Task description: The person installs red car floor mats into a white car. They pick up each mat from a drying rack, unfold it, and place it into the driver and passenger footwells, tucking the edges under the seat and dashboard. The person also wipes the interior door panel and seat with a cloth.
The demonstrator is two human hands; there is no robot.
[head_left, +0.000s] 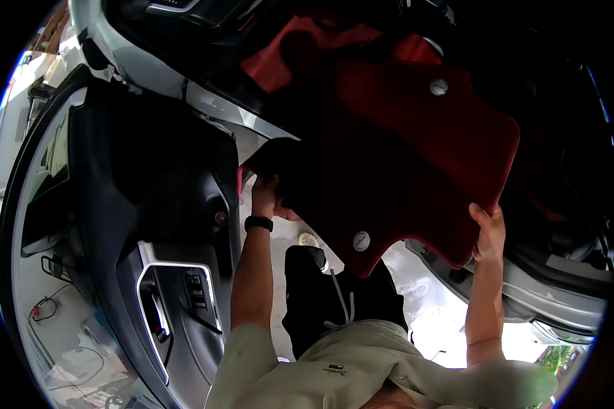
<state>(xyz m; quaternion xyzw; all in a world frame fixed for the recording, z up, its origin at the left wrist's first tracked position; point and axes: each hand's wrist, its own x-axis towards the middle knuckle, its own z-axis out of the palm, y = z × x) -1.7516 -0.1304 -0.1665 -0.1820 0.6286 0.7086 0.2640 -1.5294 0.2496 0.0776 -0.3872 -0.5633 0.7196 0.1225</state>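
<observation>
i hold the red car mat (396, 157) up by the open car door (157, 225). my left hand (265, 194) and right hand (488, 232) grip its edges tight. it is not down flat on the car floor yet.

The floor mat (396, 163) hangs in the middle of the scene, in front of the car's door opening, with the seat area (300, 48) behind it on the far side. The left hand (265, 198) holds its left edge, the right hand (488, 235) its right edge. To the left stands the open car door (150, 225), its switch panel (194, 290) on the near part. The door sill (525, 293) lies right, below the mat. The person's legs (320, 300) are near, under the mat, between both forearms.
</observation>
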